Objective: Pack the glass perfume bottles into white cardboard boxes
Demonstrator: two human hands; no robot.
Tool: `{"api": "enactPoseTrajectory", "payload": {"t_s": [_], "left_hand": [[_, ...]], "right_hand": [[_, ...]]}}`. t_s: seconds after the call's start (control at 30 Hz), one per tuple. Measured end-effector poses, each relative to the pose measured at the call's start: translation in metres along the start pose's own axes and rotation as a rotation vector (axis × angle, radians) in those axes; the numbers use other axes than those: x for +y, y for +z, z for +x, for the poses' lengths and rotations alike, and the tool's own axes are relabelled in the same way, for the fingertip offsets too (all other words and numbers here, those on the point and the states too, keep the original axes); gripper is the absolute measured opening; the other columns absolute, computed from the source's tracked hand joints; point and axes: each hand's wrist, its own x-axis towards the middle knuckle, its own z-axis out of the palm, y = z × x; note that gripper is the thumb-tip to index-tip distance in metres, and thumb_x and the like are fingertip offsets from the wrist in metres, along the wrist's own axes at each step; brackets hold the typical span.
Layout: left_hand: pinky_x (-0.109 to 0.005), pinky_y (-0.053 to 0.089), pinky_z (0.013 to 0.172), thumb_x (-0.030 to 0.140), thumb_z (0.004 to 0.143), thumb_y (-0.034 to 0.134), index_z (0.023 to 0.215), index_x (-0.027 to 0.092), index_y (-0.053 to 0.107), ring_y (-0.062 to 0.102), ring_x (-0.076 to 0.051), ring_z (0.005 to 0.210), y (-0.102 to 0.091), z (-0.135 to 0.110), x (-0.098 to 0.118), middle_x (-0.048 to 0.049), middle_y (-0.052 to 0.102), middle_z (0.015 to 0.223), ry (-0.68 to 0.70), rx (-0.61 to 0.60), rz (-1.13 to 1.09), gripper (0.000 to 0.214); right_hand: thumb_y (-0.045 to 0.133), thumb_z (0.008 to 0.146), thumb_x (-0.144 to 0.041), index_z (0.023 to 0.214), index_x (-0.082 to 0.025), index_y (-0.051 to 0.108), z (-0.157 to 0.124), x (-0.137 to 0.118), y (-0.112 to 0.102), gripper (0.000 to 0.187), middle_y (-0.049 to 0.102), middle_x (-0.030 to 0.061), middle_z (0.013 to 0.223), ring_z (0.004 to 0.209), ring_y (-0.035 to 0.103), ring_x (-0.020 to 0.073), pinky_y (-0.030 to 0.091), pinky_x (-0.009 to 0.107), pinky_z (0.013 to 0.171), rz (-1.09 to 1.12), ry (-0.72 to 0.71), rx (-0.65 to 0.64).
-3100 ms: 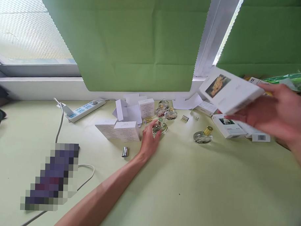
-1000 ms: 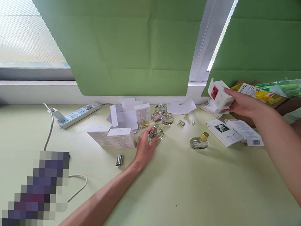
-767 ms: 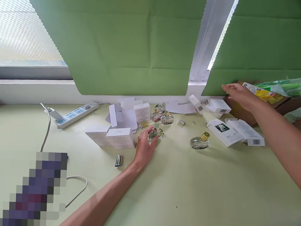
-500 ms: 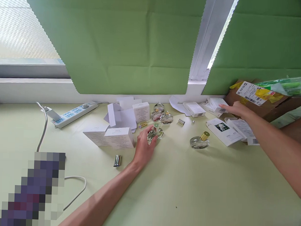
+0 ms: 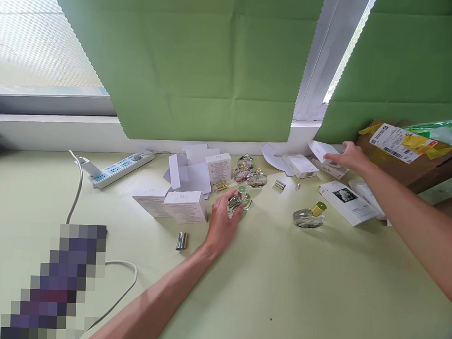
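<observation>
Strip: white power strip (image 5: pixel 115 168) at the far left by the wall, blue sockets, no brand I can make out. Its cable (image 5: pixel 77 189) runs toward the near edge.
Twin boxes: twin boxes (image 5: pixel 187 206), both white, lie side by side just left of the left hand. The print on them is way too small to read.
Cap: silver cap (image 5: pixel 181 240) lies alone in front of them.
Left hand: left hand (image 5: pixel 222 221) rests on the table with its fingers curled tight around the bottle (image 5: pixel 240 202). It's in the same spot as in every earlier frame.
Bottle: green cap, upright, mid-table, just in front of two more glass ones.
Gold bottle: gold bottle (image 5: pixel 309 217) sits right of centre, apart from everything.
Small box: small box (image 5: pixel 301 165) lies flat near the wall. It wasn't there a second ago.
Right hand: right hand (image 5: pixel 347 156) reaches to the back right with its fingers over a tilted white box (image 5: pixel 320 149). Can't tell if it's pinching or just touching. Three seconds ago it held a yellow-flower box up close, and a second ago a red-picture one.
Flower box: flower box (image 5: pixel 349 206) lies flat and shows a white bloom. The text is unreadable.
Carton: brown carton (image 5: pixel 415 166) at the far right, with a shipping label and barcode too small to read.
Room: all the clutter hugs the back wall. The table (image 5: pixel 280 300) is a broad bare stretch from the bottles to the near edge.
</observation>
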Motion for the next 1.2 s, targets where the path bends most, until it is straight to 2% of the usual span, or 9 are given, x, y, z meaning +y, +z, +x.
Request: {"api": "enactPoseTrajectory", "payload": {"t_s": [0.07,0.17,0.27,0.53,0.73,0.87,0.97,1.07,1.2], "left_hand": [[-0.041,0.043,0.103,0.025,0.093,0.06,0.133,0.028,0.052,0.056,-0.024,0.125,0.0,0.0,0.0,-0.0065,0.063,0.129,0.006,0.006,0.0,0.041],[-0.041,0.044,0.102,0.024,0.093,0.06,0.132,0.027,0.053,0.056,-0.024,0.124,0.0,0.001,0.001,-0.0067,0.064,0.128,0.006,0.012,0.001,0.041],[-0.04,0.043,0.103,0.024,0.092,0.06,0.132,0.027,0.052,0.056,-0.024,0.124,0.0,0.001,0.002,-0.0064,0.064,0.127,0.002,0.009,0.003,0.041],[-0.042,0.042,0.104,0.026,0.094,0.059,0.134,0.03,0.051,0.055,-0.024,0.124,0.0,-0.001,0.001,-0.0056,0.063,0.128,-0.015,-0.012,0.004,0.041],[-0.041,0.043,0.104,0.025,0.093,0.059,0.134,0.029,0.051,0.056,-0.024,0.123,0.0,0.0,0.001,-0.0062,0.063,0.128,0.01,-0.001,0.006,0.041],[-0.04,0.044,0.102,0.025,0.094,0.059,0.133,0.03,0.051,0.056,-0.024,0.124,-0.001,-0.001,0.002,-0.006,0.062,0.131,-0.02,-0.003,0.016,0.04],[-0.04,0.044,0.102,0.024,0.093,0.059,0.133,0.03,0.051,0.056,-0.024,0.124,-0.001,-0.001,0.003,-0.0058,0.062,0.132,-0.016,-0.003,0.021,0.041],[-0.04,0.044,0.102,0.023,0.093,0.059,0.133,0.028,0.051,0.056,-0.023,0.123,-0.001,0.0,0.003,-0.0063,0.063,0.131,0.002,-0.002,0.02,0.041],[-0.04,0.043,0.103,0.023,0.093,0.059,0.132,0.028,0.051,0.057,-0.023,0.123,-0.001,0.0,0.003,-0.0065,0.063,0.13,0.009,-0.002,0.016,0.04]], "right_hand": [[0.06,0.096,-0.041,0.14,-0.021,0.049,0.001,-0.001,-0.003,0.05,0.054,0.0144,0.139,0.109,0.063,0.0242,0.057,0.042,0.086,0.071,-0.033,-0.021],[0.06,0.097,-0.036,0.133,-0.02,0.056,0.005,0.003,-0.005,0.04,0.059,0.0107,0.134,0.108,0.064,0.023,0.056,0.043,0.088,0.124,-0.076,-0.028],[0.061,0.096,-0.035,0.129,-0.018,0.059,0.008,0.015,-0.003,0.036,0.061,0.0102,0.13,0.109,0.064,0.0235,0.055,0.045,0.09,0.064,-0.025,-0.02],[0.061,0.096,-0.034,0.128,-0.019,0.06,0.006,0.05,0.024,0.035,0.062,0.01,0.129,0.107,0.064,0.0229,0.056,0.044,0.089,-0.09,0.031,-0.129],[0.061,0.096,-0.034,0.128,-0.019,0.06,0.004,0.064,0.034,0.035,0.061,0.0099,0.129,0.108,0.064,0.023,0.056,0.044,0.089,-0.099,0.021,-0.118],[0.062,0.096,-0.034,0.128,-0.018,0.059,0.0,0.067,0.038,0.036,0.061,0.01,0.129,0.108,0.064,0.0235,0.055,0.045,0.09,-0.072,0.067,-0.093],[0.061,0.096,-0.035,0.128,-0.019,0.059,0.0,0.064,0.035,0.035,0.061,0.01,0.13,0.109,0.064,0.0232,0.055,0.045,0.09,-0.008,0.119,-0.054],[0.06,0.097,-0.034,0.127,-0.019,0.06,0.004,0.061,0.022,0.034,0.062,0.0099,0.129,0.107,0.064,0.0223,0.056,0.044,0.089,0.091,0.133,-0.067],[0.057,0.098,-0.037,0.122,-0.017,0.062,0.005,0.059,-0.002,0.031,0.066,0.0095,0.12,0.1,0.067,0.0211,0.057,0.041,0.084,0.162,0.039,-0.087]]}}
